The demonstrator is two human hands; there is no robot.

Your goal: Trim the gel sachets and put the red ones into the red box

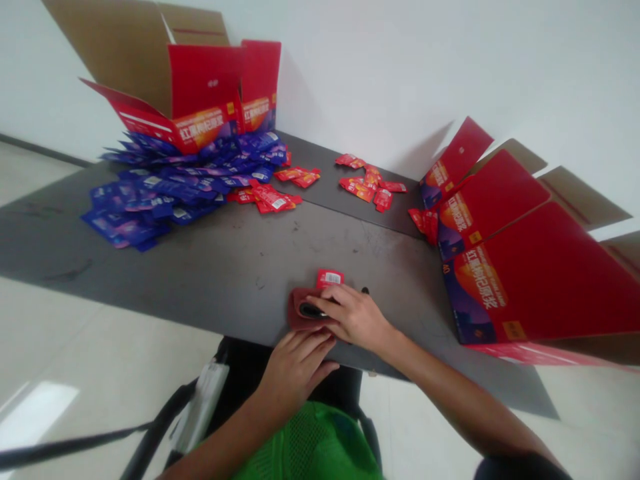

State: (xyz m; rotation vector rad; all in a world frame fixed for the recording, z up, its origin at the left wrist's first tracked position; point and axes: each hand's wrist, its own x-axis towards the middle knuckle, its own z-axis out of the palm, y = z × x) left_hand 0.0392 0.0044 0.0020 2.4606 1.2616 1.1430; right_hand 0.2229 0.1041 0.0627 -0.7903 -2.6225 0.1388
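Observation:
A reddish-brown soft case (296, 309), its kind unclear, lies near the front edge of the grey table with a dark opening facing up. My right hand (357, 317) has its fingers curled over the right side of the case, at the opening; what the fingertips pinch inside is hidden. Flat along the near edge of the case lie the stretched fingers of my left hand (299, 363), its thumb apart. Just beyond the case is a red sachet (330, 277) with a white barcode label. A small black tip (365, 291) shows behind my right hand.
A heap of blue sachets (185, 183) spreads at the left before an open red carton (207, 83). Red sachets (273, 198) lie beside it, with more red sachets (367, 183) at the back. Another open red carton (530, 267) stands at the right. A white wall is behind the table (225, 280).

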